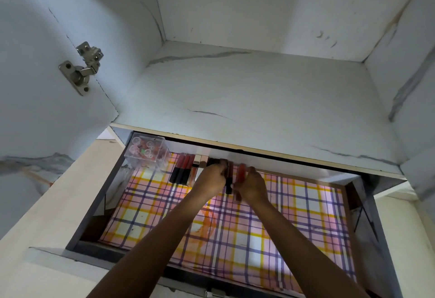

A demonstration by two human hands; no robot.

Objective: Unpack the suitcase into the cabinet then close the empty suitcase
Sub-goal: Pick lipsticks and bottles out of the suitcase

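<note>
An open cabinet drawer (94,205) lined with a pink, yellow and purple plaid sheet (259,238) fills the lower half of the head view. Both my arms reach to its back edge. My left hand (210,180) and my right hand (253,185) grip a bunch of red lip gloss tubes with dark caps (233,177) between them, blurred by motion. Left of my hands, a row of similar red tubes (184,171) lies flat against the drawer's back. A clear plastic box (147,154) of small round items stands in the back left corner. The suitcase is out of view.
Above the drawer is a white marbled cabinet shelf (247,99). The cabinet door (35,73) stands open at left with a metal hinge (81,68). An orange stain (206,222) marks the liner's middle. A latch (213,294) sits at the drawer's front edge.
</note>
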